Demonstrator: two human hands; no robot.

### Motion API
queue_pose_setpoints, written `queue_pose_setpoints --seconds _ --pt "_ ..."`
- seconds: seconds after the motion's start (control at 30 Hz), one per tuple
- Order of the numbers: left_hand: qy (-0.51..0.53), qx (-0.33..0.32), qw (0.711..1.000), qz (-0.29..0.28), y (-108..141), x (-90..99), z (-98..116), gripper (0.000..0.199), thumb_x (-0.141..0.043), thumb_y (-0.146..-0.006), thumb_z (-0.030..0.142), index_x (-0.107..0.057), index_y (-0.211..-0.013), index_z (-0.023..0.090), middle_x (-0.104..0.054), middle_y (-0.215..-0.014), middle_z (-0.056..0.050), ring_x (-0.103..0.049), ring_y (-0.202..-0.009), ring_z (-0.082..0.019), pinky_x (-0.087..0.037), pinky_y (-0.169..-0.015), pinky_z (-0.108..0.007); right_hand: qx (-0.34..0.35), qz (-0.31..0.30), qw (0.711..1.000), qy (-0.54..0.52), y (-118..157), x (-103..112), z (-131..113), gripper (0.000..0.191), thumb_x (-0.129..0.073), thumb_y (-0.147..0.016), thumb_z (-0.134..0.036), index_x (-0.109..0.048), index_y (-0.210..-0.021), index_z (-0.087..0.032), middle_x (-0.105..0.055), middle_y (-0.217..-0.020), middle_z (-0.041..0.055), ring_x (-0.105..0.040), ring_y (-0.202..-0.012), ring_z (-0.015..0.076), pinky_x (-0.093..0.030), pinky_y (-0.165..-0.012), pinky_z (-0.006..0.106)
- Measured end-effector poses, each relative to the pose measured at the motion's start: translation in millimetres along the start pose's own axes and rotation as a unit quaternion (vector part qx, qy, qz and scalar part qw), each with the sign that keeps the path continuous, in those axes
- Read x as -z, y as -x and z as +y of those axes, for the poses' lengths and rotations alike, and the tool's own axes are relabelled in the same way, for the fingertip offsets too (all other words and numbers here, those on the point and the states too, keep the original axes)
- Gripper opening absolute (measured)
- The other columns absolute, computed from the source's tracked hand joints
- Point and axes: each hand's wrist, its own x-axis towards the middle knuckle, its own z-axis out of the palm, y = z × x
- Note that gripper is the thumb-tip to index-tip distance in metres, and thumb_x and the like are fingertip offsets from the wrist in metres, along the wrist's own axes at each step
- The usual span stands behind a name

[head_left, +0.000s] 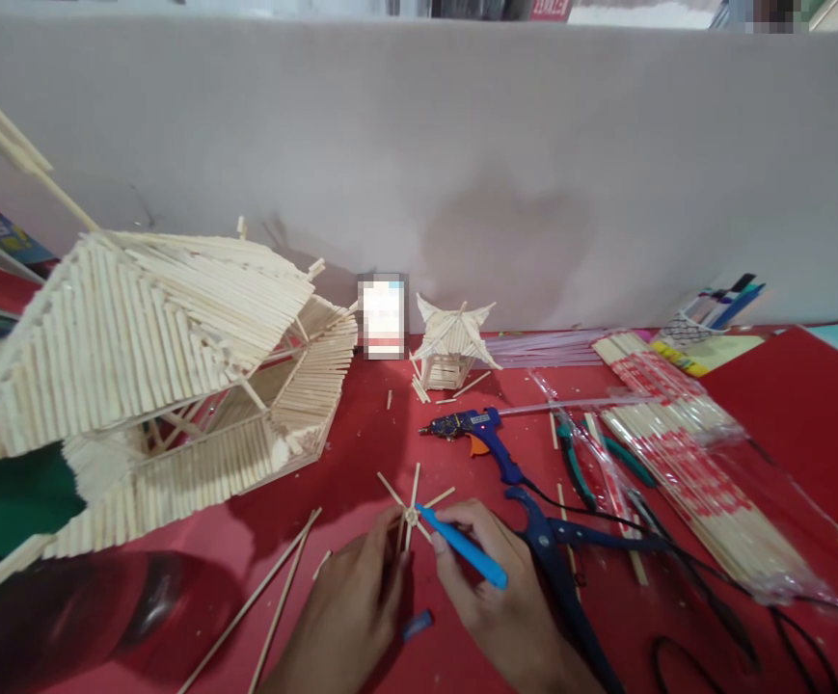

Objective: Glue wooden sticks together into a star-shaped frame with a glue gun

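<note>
A small star-shaped frame of thin wooden sticks (pixel 412 515) lies over the red table (pixel 361 443), its sticks spreading from a round centre. My left hand (pixel 361 598) has its fingers closed on the lower left sticks of the frame. In my right hand (pixel 487 578) is a blue pen (pixel 466 546), pinched between thumb and fingers, its tip at the centre of the frame. The pen's small blue cap (pixel 418 625) lies on the table between my hands.
A large stick-built pavilion (pixel 173 357) fills the left; a small one (pixel 453 339) stands behind. A blue glue gun (pixel 473 429), cutters (pixel 553 549), green-handled pliers (pixel 575 463) and bagged sticks (pixel 700 482) lie right. Loose sticks (pixel 266 593) lie left; a dark bottle (pixel 93 612) is nearby.
</note>
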Motion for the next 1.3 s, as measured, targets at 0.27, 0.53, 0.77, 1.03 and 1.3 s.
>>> queue_pose_setpoints --seconds 0.27,0.53,0.77,1.03,1.3 --pt "-0.013 -0.014 1.000 0.011 0 0.0 1 0.033 -0.036 -0.101 0.032 -0.048 -0.130 0.023 -0.072 -0.090 -0.007 -0.069 -0.082 -0.025 -0.046 -0.067 -0.030 0.012 -0.003 1.000 0.003 2 2 4 0.008 -0.055 -0.091 -0.020 -0.061 -0.094 -0.024 -0.067 -0.080 0.0000 -0.066 -0.073 0.0152 -0.052 -0.067 0.023" --pt "-0.025 -0.037 0.999 0.024 2 -1.2 1 0.034 -0.037 -0.101 0.030 -0.047 -0.132 0.021 -0.070 -0.088 -0.006 -0.068 -0.081 -0.025 -0.045 -0.067 -0.030 0.018 -0.011 1.000 0.010 3 4 0 0.007 -0.053 -0.091 -0.021 -0.059 -0.093 -0.024 -0.067 -0.081 0.0012 -0.066 -0.075 0.0164 -0.051 -0.068 0.025" --pt "-0.038 -0.055 0.997 0.043 2 -0.6 1 0.032 -0.039 -0.098 0.027 -0.051 -0.127 0.020 -0.068 -0.082 -0.004 -0.065 -0.073 -0.023 -0.044 -0.065 -0.029 0.047 -0.007 0.999 0.011 4 7 -6 0.007 -0.052 -0.092 -0.021 -0.059 -0.093 -0.023 -0.067 -0.082 0.0022 -0.066 -0.075 0.0166 -0.051 -0.069 0.026" --pt "-0.055 -0.067 0.994 0.063 4 -1.2 0 0.030 -0.041 -0.098 0.028 -0.053 -0.124 0.018 -0.068 -0.082 -0.004 -0.063 -0.070 -0.021 -0.042 -0.065 -0.029 0.052 -0.004 0.998 0.024 3 8 -5 0.010 -0.052 -0.093 -0.026 -0.062 -0.093 -0.022 -0.068 -0.083 0.0028 -0.066 -0.076 0.0170 -0.051 -0.070 0.025" --pt "-0.076 -0.085 0.989 0.091 4 -2.4 -6 0.028 -0.043 -0.096 0.026 -0.054 -0.120 0.019 -0.066 -0.082 -0.003 -0.062 -0.073 -0.020 -0.042 -0.068 -0.029 0.136 0.012 0.989 0.062 2 12 -5 0.010 -0.052 -0.092 -0.023 -0.061 -0.094 -0.022 -0.069 -0.087 0.0031 -0.067 -0.082 0.0172 -0.050 -0.076 0.026"
